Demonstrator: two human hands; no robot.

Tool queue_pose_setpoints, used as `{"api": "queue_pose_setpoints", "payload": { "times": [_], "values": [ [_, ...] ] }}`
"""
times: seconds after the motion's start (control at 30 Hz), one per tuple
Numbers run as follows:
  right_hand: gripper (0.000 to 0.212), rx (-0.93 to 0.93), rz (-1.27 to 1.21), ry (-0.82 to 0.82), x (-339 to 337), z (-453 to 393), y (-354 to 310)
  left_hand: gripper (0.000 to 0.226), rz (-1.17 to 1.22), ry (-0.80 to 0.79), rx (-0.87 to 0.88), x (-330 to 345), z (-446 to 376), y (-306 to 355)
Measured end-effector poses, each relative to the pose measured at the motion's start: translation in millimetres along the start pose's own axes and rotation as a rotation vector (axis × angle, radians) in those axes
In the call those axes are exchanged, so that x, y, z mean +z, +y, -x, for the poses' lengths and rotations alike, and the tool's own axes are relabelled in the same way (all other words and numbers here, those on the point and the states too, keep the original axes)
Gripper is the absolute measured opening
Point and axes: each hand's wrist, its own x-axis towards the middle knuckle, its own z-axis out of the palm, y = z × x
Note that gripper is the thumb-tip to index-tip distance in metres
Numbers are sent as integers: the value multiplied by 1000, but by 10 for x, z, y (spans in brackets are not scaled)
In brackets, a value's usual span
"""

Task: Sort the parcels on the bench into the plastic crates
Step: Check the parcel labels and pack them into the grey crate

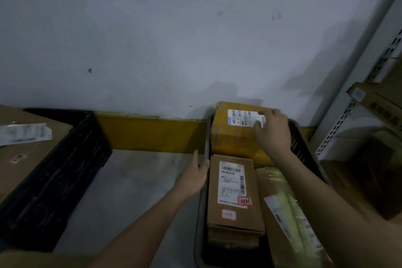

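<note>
right hand (pixel 273 129) presses flat on the yellow box (pixel 235 135); left hand (pixel 196 175) grips the crate (pixel 206 137) rim. packed tight, the box could jam or tip.

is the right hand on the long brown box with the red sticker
No, the right hand rests on the yellow box at the crate's far end, not the brown box.

Grey concrete floor (pixel 134 183) here, yellow-painted kerb (pixel 150 135) running along the wall. Sitting right on it: a black plastic crate (pixel 56 172) on the left, a grey crate (pixel 201 220) on the right, well apart.
</note>
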Motion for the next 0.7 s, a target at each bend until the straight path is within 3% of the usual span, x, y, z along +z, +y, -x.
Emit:
{"api": "queue_pose_setpoints", "payload": {
  "times": [0.17, 0.47, 0.6, 0.7],
  "values": [
    [28, -64, -232, -322, 69, 488, -736, 63, -93, 90, 27, -628, 307, -384],
    [12, -118, -411, -651, 650, 1856, -2264, 41, -136, 341, 2, -2122, 1514, -1655],
    [24, -92, -361, -849, 1058, 2531, -2668, 34, -116, 498, -92, -2601, 2079, -2392],
    [38, -50, -267, -955, 1283, 2934, -2707, 39, -72, 512, -218, -2737, 2326, -2853]
  ]
}}
